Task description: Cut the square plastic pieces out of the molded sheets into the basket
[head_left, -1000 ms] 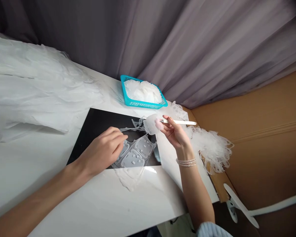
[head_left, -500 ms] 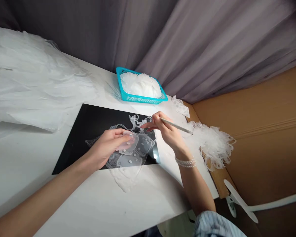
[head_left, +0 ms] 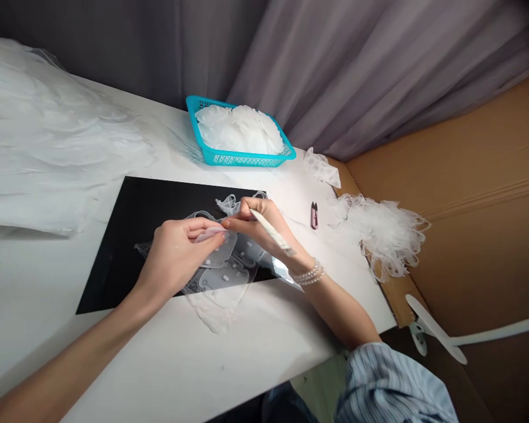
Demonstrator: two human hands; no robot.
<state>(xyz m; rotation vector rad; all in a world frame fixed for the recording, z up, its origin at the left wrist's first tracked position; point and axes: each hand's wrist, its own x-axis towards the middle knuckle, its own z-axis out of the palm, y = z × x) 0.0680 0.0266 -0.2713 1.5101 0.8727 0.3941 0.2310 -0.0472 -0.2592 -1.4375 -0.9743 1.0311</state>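
Observation:
My left hand (head_left: 178, 249) is closed in a pinch on a small sheer white fabric piece (head_left: 207, 234), held over a black board (head_left: 110, 252). My right hand (head_left: 267, 223) meets it, thumb and fingertips at the piece's right end. A slim white-handled tool (head_left: 271, 232) lies in the right hand's grip, its handle slanting back toward the wrist; its tip is hidden. Beneath both hands a sheet of sheer fabric (head_left: 224, 279) with rounded panels and small white bits spreads over the board and past its front edge. Curled sheer strips (head_left: 229, 204) lie just behind.
A blue basket (head_left: 247, 158) full of white fabric pieces stands at the back. Pink thread snips (head_left: 314, 215) lie right of the board, near a heap of sheer offcuts (head_left: 385, 235). White layered fabric (head_left: 57, 141) covers the left. Cardboard (head_left: 467, 176) walls the right side.
The small fabric piece has passed from my right hand to my left. My right hand has turned the tool back and come in to the piece. The view has shifted, showing the snips.

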